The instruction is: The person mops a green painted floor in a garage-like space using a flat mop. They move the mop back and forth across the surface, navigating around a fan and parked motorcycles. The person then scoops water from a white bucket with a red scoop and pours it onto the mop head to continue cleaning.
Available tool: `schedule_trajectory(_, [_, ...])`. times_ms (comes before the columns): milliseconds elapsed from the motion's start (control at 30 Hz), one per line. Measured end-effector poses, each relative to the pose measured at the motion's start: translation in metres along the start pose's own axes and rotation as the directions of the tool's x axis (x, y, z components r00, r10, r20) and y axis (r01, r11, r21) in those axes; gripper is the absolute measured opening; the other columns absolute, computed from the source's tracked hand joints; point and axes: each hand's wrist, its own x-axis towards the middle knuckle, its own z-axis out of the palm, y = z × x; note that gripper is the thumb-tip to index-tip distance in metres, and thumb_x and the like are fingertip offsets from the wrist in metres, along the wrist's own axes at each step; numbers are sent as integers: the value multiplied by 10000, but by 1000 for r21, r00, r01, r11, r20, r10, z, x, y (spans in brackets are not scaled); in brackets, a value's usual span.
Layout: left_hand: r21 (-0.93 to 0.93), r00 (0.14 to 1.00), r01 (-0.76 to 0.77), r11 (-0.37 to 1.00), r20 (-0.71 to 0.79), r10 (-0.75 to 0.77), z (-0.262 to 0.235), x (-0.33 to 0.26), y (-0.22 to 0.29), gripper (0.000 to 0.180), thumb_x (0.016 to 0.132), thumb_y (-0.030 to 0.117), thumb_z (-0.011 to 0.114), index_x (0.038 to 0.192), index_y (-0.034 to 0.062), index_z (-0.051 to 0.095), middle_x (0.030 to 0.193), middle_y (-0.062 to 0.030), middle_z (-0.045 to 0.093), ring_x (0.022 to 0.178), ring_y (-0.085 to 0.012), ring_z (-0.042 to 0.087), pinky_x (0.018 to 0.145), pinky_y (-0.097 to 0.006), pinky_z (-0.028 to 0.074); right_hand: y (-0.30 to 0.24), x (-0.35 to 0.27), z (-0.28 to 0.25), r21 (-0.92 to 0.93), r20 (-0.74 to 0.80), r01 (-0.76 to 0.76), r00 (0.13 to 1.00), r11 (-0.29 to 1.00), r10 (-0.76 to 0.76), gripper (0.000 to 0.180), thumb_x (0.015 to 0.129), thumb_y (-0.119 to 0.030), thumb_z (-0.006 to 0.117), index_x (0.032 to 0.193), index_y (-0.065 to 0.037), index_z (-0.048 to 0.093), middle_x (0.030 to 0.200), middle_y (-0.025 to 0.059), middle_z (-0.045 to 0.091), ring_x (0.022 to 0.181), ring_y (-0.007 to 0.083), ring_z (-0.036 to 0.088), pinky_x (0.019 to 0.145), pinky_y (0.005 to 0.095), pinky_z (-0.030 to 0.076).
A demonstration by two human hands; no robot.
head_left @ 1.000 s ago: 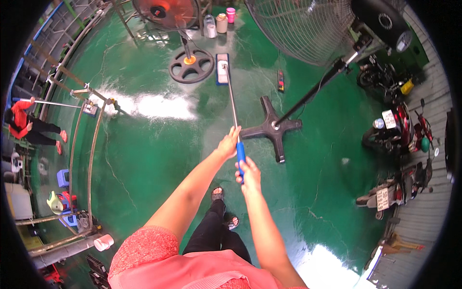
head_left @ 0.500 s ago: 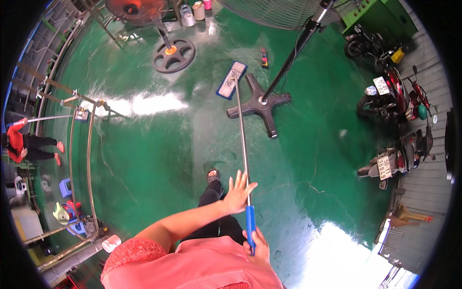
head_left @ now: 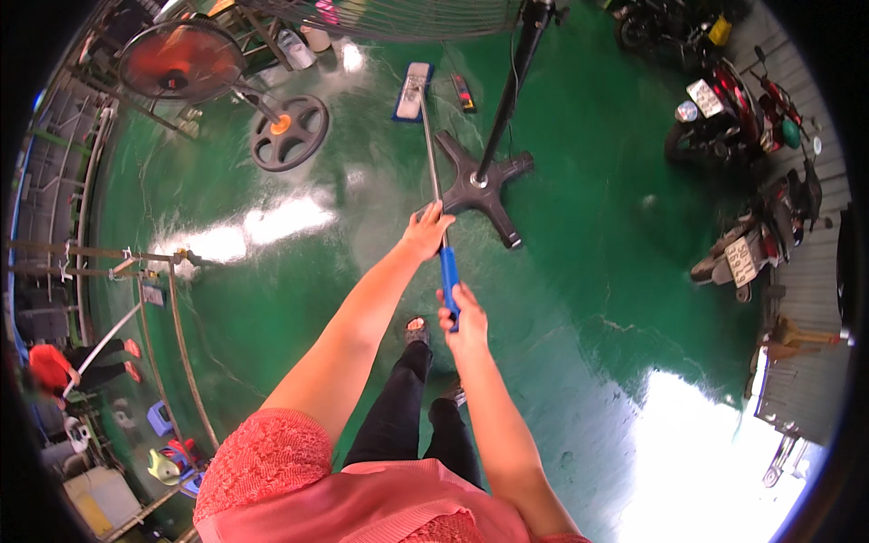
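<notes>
I hold a long mop with a silver pole and a blue grip. My left hand is wrapped round the pole just above the blue grip. My right hand clasps the lower end of the grip. The flat mop head, white with a blue edge, lies on the wet green floor far ahead, next to the black cross-shaped base of a tall stand fan.
A second fan with an orange blade guard and round base stands at the left. Motorbikes are parked along the right. Metal rails run down the left, where a person in red crouches. Bottles stand at the back.
The mop head has been pushed forward, away from me, past the fan base. My left hand has closed on the pole again and both arms have stretched out.
</notes>
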Motion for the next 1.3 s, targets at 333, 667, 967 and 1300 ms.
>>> schedule_trajectory(333, [-152,958,-270,951,56,281,10,-108,79,682,649,208,721,1236,204,374,1387,-91,270,1330,-283,169,1037,-573,170,10,-139,-85,-188,-131,-95,989,978,71,537,853,-120,541,1348,-149,334,782,100,558,452,99,414,359,216,306])
schedule_trajectory(667, [-84,929,-295,952,-257,265,33,-102,180,367,650,200,689,926,115,462,986,-49,494,1164,-245,403,989,-525,269,-101,-253,-117,-828,-189,-165,982,536,10,558,844,-80,525,1359,-163,326,647,29,486,403,68,367,346,229,295])
schedule_trajectory(967, [-252,948,-167,953,-306,86,28,-205,143,314,635,176,680,868,125,476,913,-43,506,1027,-242,477,942,-513,309,-93,-265,-106,-892,-132,-227,958,391,254,577,825,-80,552,1355,-162,337,625,33,483,408,76,391,354,238,302])
schedule_trajectory(1300, [-227,953,191,955,-191,-235,8,-237,7,274,661,128,625,897,127,485,954,-39,512,1124,-230,429,892,-526,340,-36,-164,-1,-932,-26,-195,877,306,481,603,841,-145,548,1379,-182,276,623,32,481,404,75,386,330,233,309])
